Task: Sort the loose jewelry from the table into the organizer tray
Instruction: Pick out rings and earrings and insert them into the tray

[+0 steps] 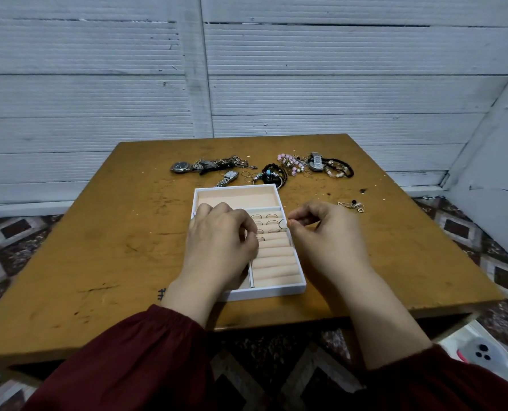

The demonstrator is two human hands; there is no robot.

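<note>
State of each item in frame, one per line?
White organizer tray with peach lining: open, far compartment empty.
Thin silver ring: pinched in right hand, above tray's edge.
Left hand: fingers curled over tray, grip hidden.
Slotted small rings: seated between rolls.
Round-faced silver watch: loose on wooden table.
Pink beaded bracelet: loose on table.

Worn brown wooden table (98, 262), grey-white ribbed walls (335, 84) behind; patterned floor (9, 232) L & R, dim light

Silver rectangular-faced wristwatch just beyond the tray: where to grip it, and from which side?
Pinch the silver rectangular-faced wristwatch across its case edges, from above. It lies flat, face up; its link band trails toward the white organizer tray and would probably sag if lifted alone.
</note>
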